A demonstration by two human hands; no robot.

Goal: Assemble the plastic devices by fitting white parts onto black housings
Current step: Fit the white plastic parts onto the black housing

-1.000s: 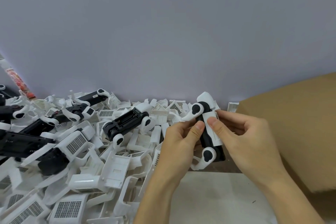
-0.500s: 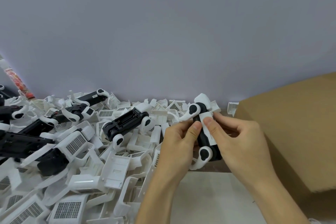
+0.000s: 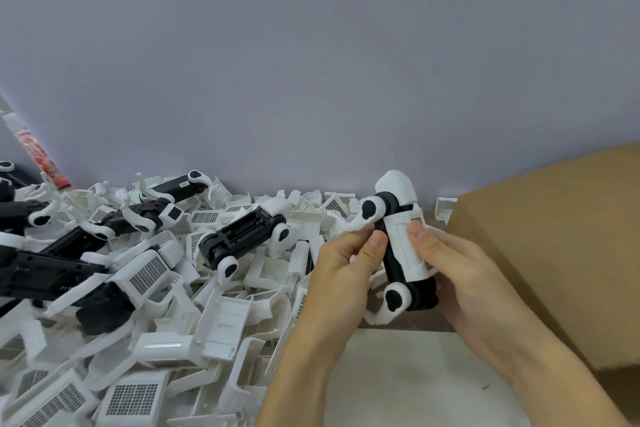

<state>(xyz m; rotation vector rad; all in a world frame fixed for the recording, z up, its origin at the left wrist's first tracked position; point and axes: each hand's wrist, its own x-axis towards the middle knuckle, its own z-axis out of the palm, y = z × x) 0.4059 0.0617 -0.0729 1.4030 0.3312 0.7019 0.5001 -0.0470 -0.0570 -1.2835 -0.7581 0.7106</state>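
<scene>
Both hands hold one black housing (image 3: 398, 267) upright above the table, with a white cover (image 3: 403, 243) lying along its front. My left hand (image 3: 346, 270) grips its left side, thumb against the cover's edge. My right hand (image 3: 460, 274) wraps round the right side and back, thumb pressing on the cover. White hinged legs with black dots stick out at the housing's top left (image 3: 369, 213) and bottom (image 3: 393, 300). A bare black housing (image 3: 242, 236) lies on the heap to the left.
A deep heap of loose white parts (image 3: 221, 319) and black housings (image 3: 41, 270) covers the table's left half. A cardboard box (image 3: 561, 246) stands at the right. A pale table surface (image 3: 408, 378) shows below my hands. A grey wall runs behind.
The held device has tilted slightly and my thumbs have slid a little along the white cover. The heap has not moved.
</scene>
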